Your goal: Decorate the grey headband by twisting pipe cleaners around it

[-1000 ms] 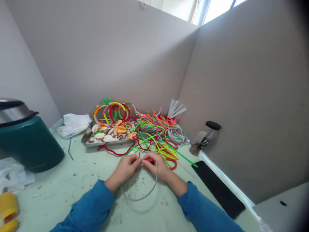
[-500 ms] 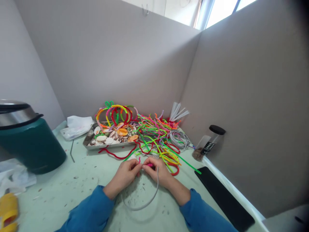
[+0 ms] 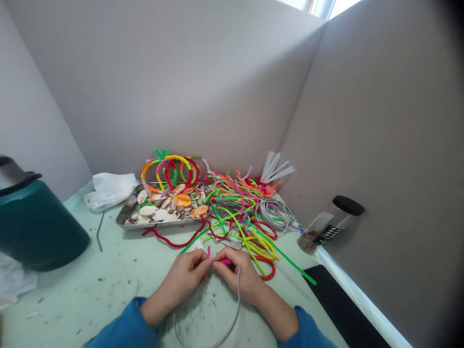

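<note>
In front of me, my left hand [image 3: 186, 278] and my right hand [image 3: 239, 275] meet fingertip to fingertip, both pinched closed. Between them is a pink pipe cleaner [image 3: 226, 262], partly hidden by the fingers, with a short end poking up over the left fingertips. A thin grey cord [image 3: 238, 304] comes out at the right hand and curves down in a loop below both hands. Just beyond the right hand lie scissors [image 3: 232, 243] with red handles, partly under yellow and green pipe cleaners [image 3: 259, 246].
Behind sits a metal tray [image 3: 163, 225] of shells, with colourful pipe-cleaner rings [image 3: 174, 158]. Right of it are a tangled pipe-cleaner heap [image 3: 235, 191] and coiled grey cord [image 3: 277, 215]. A black-lidded jar [image 3: 337, 220], a black strip [image 3: 337, 299] and a teal bottle [image 3: 41, 222] flank the space.
The camera view has shifted and tilted down a little. Both hands keep the same pinch on the pink pipe cleaner, with barely any movement between them.
</note>
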Motion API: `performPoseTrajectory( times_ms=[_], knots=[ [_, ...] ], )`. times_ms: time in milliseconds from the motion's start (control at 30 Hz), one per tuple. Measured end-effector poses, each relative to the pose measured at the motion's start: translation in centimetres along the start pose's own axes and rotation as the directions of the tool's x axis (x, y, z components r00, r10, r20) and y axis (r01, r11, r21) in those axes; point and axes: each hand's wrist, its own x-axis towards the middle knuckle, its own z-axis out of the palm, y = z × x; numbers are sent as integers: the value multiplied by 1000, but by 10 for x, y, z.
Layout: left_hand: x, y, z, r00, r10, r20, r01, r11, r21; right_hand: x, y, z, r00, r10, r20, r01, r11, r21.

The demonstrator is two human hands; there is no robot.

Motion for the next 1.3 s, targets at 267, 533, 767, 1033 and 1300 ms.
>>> performPoseTrajectory(
  times_ms=[267, 533, 767, 1033, 1300],
  knots=[
    [-2, 5, -2, 1000, 12, 3, -12, 999, 52, -1, 1, 2, 998, -53, -18, 53, 999, -8],
    [-6, -1, 0, 998, 58, -35, -56, 997, 54, -3, -3, 5, 987, -138, -83, 135, 990, -36],
    [-11, 1, 4, 990, 97, -99, -87, 991, 101, -5, -4, 6, 991, -109, -79, 106, 993, -49],
    [-26, 2, 9, 992, 82, -96, -69, 989, 129, -18, -2, 9, 997, -66, -26, 66, 997, -33],
    [-23, 10, 1, 985, 136, -105, -120, 982, 148, -11, -6, 4, 988, -155, -25, 154, 988, -32]
  ],
)
